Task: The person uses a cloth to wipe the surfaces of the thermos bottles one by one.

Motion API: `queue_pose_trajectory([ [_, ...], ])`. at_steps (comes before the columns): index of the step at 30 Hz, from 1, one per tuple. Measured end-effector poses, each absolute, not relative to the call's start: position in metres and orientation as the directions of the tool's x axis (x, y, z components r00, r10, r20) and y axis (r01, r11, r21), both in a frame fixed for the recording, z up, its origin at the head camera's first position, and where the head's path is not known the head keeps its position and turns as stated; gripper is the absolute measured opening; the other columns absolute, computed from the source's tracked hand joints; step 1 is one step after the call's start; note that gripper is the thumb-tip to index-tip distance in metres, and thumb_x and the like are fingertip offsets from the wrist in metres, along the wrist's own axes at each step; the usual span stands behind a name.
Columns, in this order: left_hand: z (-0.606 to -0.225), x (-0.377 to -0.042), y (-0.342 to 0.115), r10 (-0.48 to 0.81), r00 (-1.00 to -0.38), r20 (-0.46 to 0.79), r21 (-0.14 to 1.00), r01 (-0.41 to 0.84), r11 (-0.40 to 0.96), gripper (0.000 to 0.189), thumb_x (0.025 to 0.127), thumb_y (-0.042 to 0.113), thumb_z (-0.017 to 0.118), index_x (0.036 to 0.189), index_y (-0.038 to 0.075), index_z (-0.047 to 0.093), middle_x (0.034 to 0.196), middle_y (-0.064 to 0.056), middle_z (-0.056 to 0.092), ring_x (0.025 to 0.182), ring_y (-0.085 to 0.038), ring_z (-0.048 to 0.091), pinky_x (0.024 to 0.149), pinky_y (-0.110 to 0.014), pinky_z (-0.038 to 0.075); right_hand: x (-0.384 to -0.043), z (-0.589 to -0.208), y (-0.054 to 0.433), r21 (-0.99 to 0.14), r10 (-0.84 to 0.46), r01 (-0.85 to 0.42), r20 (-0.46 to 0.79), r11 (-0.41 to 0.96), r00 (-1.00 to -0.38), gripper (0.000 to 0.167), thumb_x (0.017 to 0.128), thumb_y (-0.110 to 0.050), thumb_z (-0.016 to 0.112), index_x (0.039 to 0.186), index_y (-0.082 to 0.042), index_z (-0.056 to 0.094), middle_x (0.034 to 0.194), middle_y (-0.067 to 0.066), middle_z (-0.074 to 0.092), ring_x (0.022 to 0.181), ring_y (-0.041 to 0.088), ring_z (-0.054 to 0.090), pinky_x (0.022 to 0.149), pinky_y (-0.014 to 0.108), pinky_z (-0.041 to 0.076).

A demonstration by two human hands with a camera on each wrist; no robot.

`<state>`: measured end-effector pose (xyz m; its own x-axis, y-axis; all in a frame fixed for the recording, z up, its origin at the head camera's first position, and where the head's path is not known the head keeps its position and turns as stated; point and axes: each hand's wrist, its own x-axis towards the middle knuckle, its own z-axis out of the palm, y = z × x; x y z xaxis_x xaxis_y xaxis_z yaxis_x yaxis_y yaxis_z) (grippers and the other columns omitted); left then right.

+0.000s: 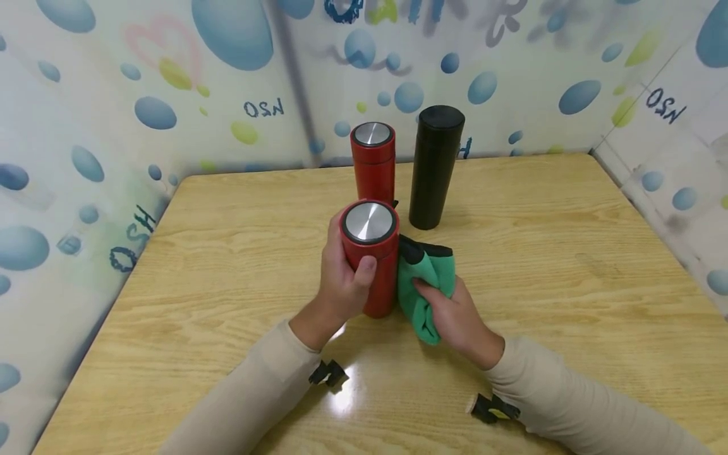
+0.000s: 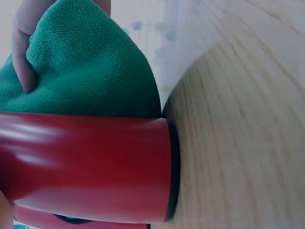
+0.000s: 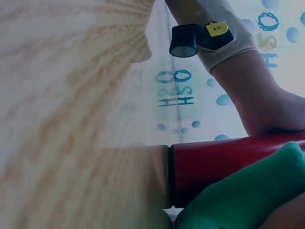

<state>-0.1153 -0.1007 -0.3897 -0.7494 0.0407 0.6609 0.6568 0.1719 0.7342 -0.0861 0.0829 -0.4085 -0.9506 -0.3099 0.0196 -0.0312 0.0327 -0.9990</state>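
Observation:
My left hand (image 1: 345, 278) grips a red thermos bottle (image 1: 383, 278) with a silver-topped lid, its thumb across the front near the lid. The bottle stands upright, and the left wrist view shows its black base rim (image 2: 173, 169) by the table. A green cloth (image 1: 423, 291) with black edging is bunched in my right hand (image 1: 455, 316), thumb on top. The cloth lies against the right side of the bottle. In the right wrist view, the cloth (image 3: 248, 191) overlaps the red bottle (image 3: 209, 160); most of the right hand's fingers are hidden there.
Directly behind the held bottle stands a second red thermos bottle (image 1: 373, 164), partly covered by it. A taller black bottle (image 1: 436, 167) is upright to its right. The wooden table (image 1: 227, 234) meets patterned walls (image 1: 318, 82) at the back and sides.

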Motion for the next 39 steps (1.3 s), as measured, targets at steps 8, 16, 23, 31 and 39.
queue_pose_trajectory([
  [8, -0.3909, -0.1144, -0.1004, 0.032, -0.756, 0.654, 0.739, 0.647, 0.187, 0.09, 0.093, 0.069, 0.046, 0.138, -0.007, 0.036, 0.128, -0.021, 0.058, 0.119, -0.024, 0.057, 0.097, -0.038, 0.056, -0.0865, -0.4096, 0.0828, -0.998, -0.315, -0.034, 0.016, 0.054, -0.949, 0.02, 0.102, -0.008, 0.047, 0.108, 0.008, 0.056, 0.083, 0.001, 0.056, 0.071, 0.005, 0.058, 0.069, 0.021, 0.051],
  [16, -0.3915, -0.1117, -0.0991, 0.017, -0.766, 0.643, 0.75, 0.634, 0.188, 0.089, 0.09, 0.069, 0.052, 0.135, -0.006, 0.035, 0.128, -0.02, 0.058, 0.119, -0.023, 0.057, 0.097, -0.036, 0.056, -0.0814, -0.4042, 0.0846, -0.997, -0.268, -0.073, 0.065, 0.017, -0.961, 0.017, 0.101, -0.006, 0.048, 0.105, 0.01, 0.055, 0.082, -0.004, 0.058, 0.071, 0.004, 0.058, 0.069, 0.021, 0.052],
  [23, -0.3904, -0.1096, -0.098, 0.013, -0.762, 0.648, 0.752, 0.642, 0.149, 0.089, 0.087, 0.068, 0.059, 0.126, -0.007, 0.034, 0.126, -0.021, 0.057, 0.118, -0.024, 0.057, 0.097, -0.033, 0.054, -0.0813, -0.4038, 0.0851, -0.995, -0.302, -0.098, 0.088, 0.017, -0.949, 0.019, 0.103, -0.007, 0.046, 0.102, 0.009, 0.054, 0.075, -0.003, 0.053, 0.064, 0.005, 0.054, 0.063, 0.022, 0.049],
  [31, -0.3905, -0.1056, -0.097, 0.015, -0.792, 0.611, 0.788, 0.609, 0.089, 0.088, 0.086, 0.066, 0.063, 0.13, -0.002, 0.028, 0.129, -0.022, 0.055, 0.119, -0.023, 0.058, 0.095, -0.032, 0.056, -0.0809, -0.4058, 0.0839, -0.997, -0.312, -0.075, 0.062, 0.029, -0.948, 0.021, 0.102, -0.008, 0.047, 0.111, 0.008, 0.057, 0.078, -0.001, 0.053, 0.066, 0.006, 0.055, 0.065, 0.023, 0.05],
  [39, -0.3867, -0.1064, -0.0946, 0.033, -0.794, 0.607, 0.791, 0.607, 0.077, 0.093, 0.087, 0.064, 0.064, 0.14, 0.0, 0.022, 0.131, -0.02, 0.054, 0.122, -0.024, 0.056, 0.098, -0.035, 0.055, -0.0787, -0.4032, 0.084, -0.991, -0.299, -0.128, 0.129, -0.022, -0.946, 0.019, 0.103, -0.006, 0.046, 0.107, 0.011, 0.056, 0.077, -0.003, 0.056, 0.067, 0.004, 0.056, 0.065, 0.021, 0.051],
])
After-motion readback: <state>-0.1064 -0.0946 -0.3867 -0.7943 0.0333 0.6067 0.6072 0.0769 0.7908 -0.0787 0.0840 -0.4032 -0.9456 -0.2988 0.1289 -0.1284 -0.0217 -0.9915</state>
